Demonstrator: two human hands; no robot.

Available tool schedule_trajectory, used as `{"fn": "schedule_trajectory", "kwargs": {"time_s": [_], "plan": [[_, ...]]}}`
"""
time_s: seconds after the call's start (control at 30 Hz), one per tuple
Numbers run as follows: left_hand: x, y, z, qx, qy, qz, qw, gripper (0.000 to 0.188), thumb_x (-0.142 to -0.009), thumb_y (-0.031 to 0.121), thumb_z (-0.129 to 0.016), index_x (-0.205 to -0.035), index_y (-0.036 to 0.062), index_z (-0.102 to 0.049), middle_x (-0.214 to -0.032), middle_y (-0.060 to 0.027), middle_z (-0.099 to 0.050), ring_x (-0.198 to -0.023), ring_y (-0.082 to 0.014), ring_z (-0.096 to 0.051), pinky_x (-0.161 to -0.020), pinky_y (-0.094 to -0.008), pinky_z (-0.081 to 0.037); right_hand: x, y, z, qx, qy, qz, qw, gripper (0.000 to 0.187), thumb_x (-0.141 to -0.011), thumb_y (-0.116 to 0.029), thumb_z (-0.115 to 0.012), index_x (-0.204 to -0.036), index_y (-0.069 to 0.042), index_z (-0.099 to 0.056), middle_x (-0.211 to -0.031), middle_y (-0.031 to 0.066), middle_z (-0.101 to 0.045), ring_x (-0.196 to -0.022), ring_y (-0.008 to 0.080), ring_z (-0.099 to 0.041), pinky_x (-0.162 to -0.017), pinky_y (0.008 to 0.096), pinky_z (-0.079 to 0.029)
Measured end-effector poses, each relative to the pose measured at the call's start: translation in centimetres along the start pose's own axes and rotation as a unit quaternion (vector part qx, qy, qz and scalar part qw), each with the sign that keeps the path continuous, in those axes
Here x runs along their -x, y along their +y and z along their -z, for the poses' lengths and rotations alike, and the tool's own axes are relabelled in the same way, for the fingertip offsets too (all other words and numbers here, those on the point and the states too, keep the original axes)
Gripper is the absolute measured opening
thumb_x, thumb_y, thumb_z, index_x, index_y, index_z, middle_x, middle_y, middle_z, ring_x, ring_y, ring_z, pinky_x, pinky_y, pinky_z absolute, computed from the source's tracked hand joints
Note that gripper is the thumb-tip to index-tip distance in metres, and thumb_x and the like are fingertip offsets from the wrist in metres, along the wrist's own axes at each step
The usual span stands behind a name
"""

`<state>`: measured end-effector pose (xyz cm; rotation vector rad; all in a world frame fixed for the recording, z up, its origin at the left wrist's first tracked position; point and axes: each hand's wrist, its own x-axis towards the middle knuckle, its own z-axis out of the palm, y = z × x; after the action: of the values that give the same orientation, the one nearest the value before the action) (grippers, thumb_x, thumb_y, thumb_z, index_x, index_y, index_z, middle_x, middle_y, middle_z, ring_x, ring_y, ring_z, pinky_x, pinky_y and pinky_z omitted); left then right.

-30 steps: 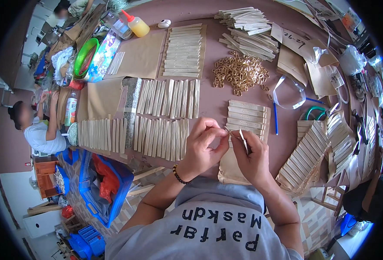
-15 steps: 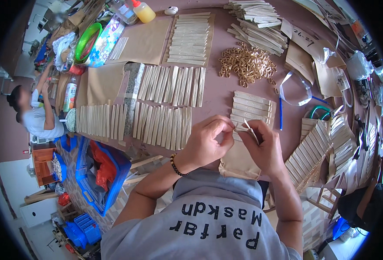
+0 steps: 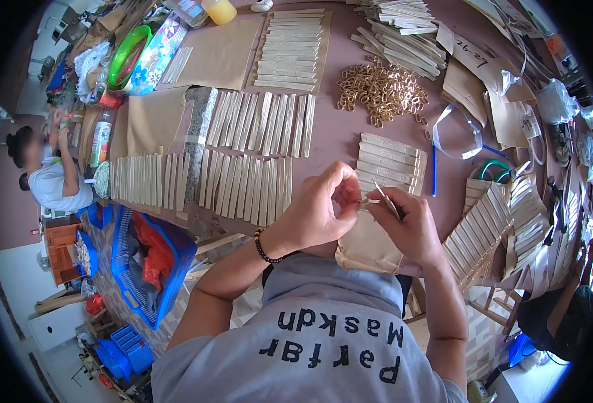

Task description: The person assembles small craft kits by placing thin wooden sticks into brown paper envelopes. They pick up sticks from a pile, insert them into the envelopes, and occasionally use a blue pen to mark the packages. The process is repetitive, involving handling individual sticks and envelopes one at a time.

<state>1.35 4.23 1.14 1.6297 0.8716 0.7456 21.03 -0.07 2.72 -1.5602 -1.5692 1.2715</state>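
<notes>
Left hand [image 3: 320,211]: our fingers curl and pinch a small piece at the fingertips; too small to tell what it is.
Right hand [image 3: 407,221]: we pinch a thin pale stick [image 3: 385,196] between thumb and forefinger, its tip angled up and left, toward the left hand.
Place of work: both hands meet above a brown paper bag [image 3: 367,245] at the near edge of the counter [image 3: 340,138].
Stack [image 3: 390,158]: flat pale strips piled just beyond our hands, partly hidden by them.
Near rows [image 3: 236,188]: many pale strips laid side by side, left of our hands.
Middle row [image 3: 263,124]: more strips in line, farther back.
Far set [image 3: 293,50]: strips laid crosswise on brown paper.
Rings [image 3: 380,91]: a loose heap of small golden rings, well apart from the hands.
Right fan [image 3: 481,232]: strips spread at the right edge of the counter.
Blue pen [image 3: 434,168]: beside the stack.
Blue crate [image 3: 152,258]: below the counter edge at left, red cloth in it.
Other person [image 3: 51,181]: seated far left, apart from us.
Progress, as we judge it: several rows look laid out and finished; the stack and the heap of rings suggest much is left. The one piece in hand is mid-work.
</notes>
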Motion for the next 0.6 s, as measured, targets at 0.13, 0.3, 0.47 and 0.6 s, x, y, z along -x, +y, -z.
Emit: {"fn": "schedule_trajectory", "kwargs": {"time_s": [0.13, 0.3, 0.47, 0.6], "plan": [[0.15, -0.21, 0.47, 0.054, -0.025, 0.040, 0.997, 0.027, -0.079, -0.007, -0.065, -0.099, 0.0022, -0.049, -0.092, -0.0042, -0.059, -0.083, -0.0087, -0.061, -0.075, -0.0239, -0.052, 0.05, 0.25, -0.15, -0.021, -0.005, 0.006, 1.000, 0.020, -0.088, -0.013, -0.067, -0.102, 0.001, -0.067, -0.078, 0.0100, -0.067, -0.064, 0.0079, -0.055, -0.059, 0.0277, -0.047], [0.56, -0.83, 0.76, 0.109, -0.040, 0.057, 0.992, 0.027, -0.080, -0.007, -0.065, -0.100, 0.0027, -0.050, -0.096, -0.0037, -0.059, -0.087, -0.0083, -0.061, -0.079, -0.0240, -0.051, 0.03, 0.19, -0.23, -0.057, -0.018, -0.018, 0.998, 0.018, -0.088, -0.013, -0.067, -0.100, 0.001, -0.067, -0.077, 0.0082, -0.066, -0.067, 0.0078, -0.055, -0.062, 0.0271, -0.047], [0.65, -0.40, 0.28, 0.113, -0.027, 0.060, 0.991, 0.024, -0.083, -0.007, -0.067, -0.102, 0.0018, -0.053, -0.097, -0.0048, -0.062, -0.088, -0.0089, -0.062, -0.079, -0.0237, -0.052, 0.16, 0.26, -0.45, -0.051, -0.003, -0.025, 0.998, 0.018, -0.088, -0.014, -0.067, -0.099, 0.001, -0.066, -0.075, 0.0079, -0.065, -0.067, 0.0080, -0.055, -0.063, 0.0271, -0.047], [0.92, -0.50, -0.04, 0.112, 0.000, 0.085, 0.990, 0.022, -0.084, -0.008, -0.067, -0.100, 0.0011, -0.055, -0.095, -0.0058, -0.065, -0.088, -0.0095, -0.064, -0.078, -0.0229, -0.053, 0.35, -0.09, -0.42, -0.040, -0.003, -0.025, 0.999, 0.017, -0.091, -0.014, -0.064, -0.098, 0.002, -0.066, -0.076, 0.0084, -0.065, -0.068, 0.0098, -0.057, -0.064, 0.0275, -0.048]]}}
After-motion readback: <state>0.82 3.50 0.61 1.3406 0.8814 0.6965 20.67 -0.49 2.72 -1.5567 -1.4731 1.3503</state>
